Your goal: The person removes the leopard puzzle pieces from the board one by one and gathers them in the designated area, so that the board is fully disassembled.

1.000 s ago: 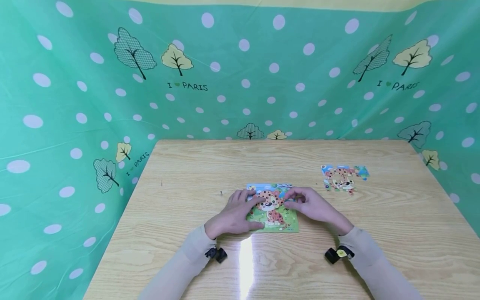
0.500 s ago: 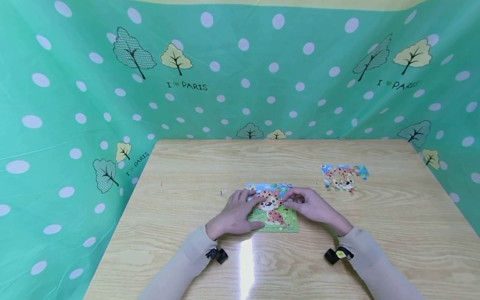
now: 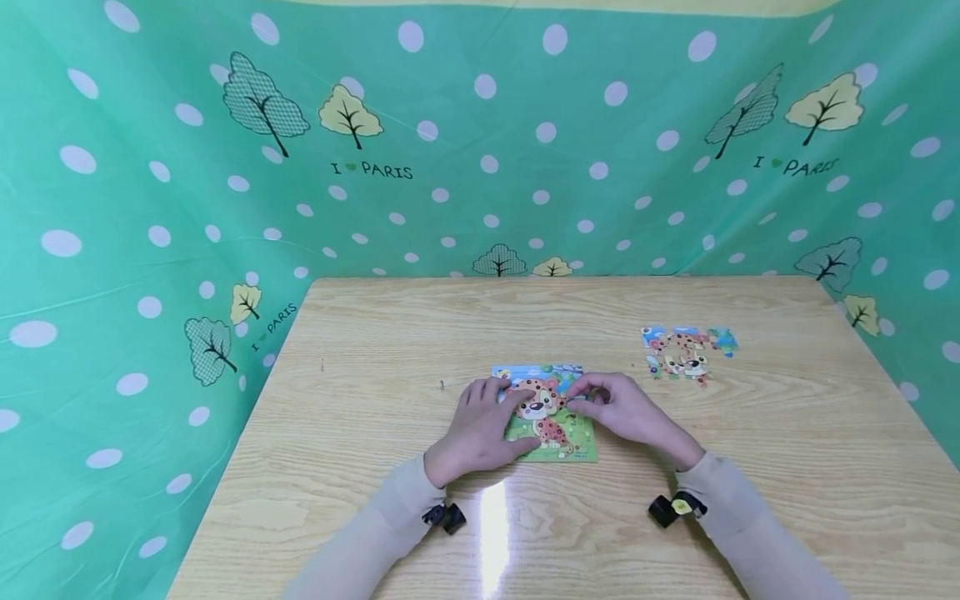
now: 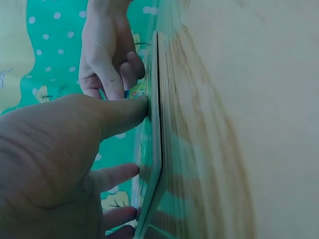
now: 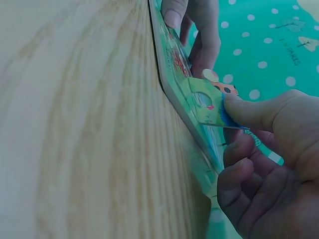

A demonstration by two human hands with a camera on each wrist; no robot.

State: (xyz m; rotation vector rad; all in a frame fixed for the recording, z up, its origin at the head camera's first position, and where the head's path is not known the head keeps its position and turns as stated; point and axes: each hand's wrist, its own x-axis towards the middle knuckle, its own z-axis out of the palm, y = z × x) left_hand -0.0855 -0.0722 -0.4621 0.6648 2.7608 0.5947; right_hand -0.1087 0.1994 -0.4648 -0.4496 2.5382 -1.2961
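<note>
A jigsaw puzzle board (image 3: 581,448) with a spotted cub picture on a green and blue ground lies flat on the table. My left hand (image 3: 480,427) rests on its left part with fingers spread and covers some of the picture. In the left wrist view, the thumb (image 4: 127,115) touches the board near its edge. At the board's right side, my right hand (image 3: 618,408) pinches a puzzle piece (image 5: 212,112) between thumb and index finger. Green, blue and spotted orange show on that piece, which stands tilted close over the board in the right wrist view.
To the back right, several puzzle pieces (image 3: 678,343) lie grouped on the wooden table (image 3: 390,325), showing part of a cub's face. A tiny dark bit (image 3: 442,386) sits left of the board. A green dotted cloth (image 3: 517,150) hangs behind the table.
My left hand has slid slightly right and its thumb lies further over the board's lower part. The right hand keeps its pinch at the board's right side, almost unmoved.
</note>
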